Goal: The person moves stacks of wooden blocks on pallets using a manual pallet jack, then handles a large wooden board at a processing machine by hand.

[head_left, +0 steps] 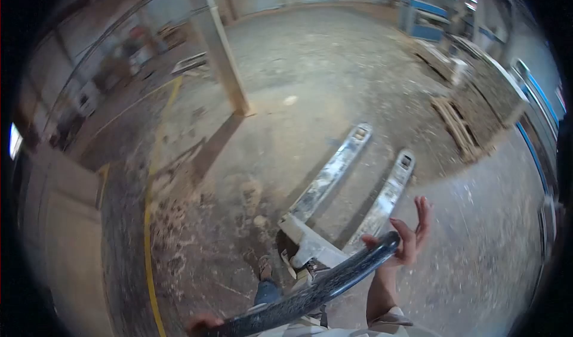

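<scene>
We're at the pallet jack [334, 194], low centre of the frame, its two forks running up and right across the dusty concrete floor [286, 86]. Our right hand [410, 237] is at the far end of the black handle bar [316, 292], fingers spread wide, only the palm against it, no real grasp. Our left hand [203, 323] sits at the bar's near end on the bottom edge; we can't tell how it grips. We judge we're steering the empty jack. Next calls for closing that right hand and aiming the forks at the wooden pallet [456, 127], right of centre.
</scene>
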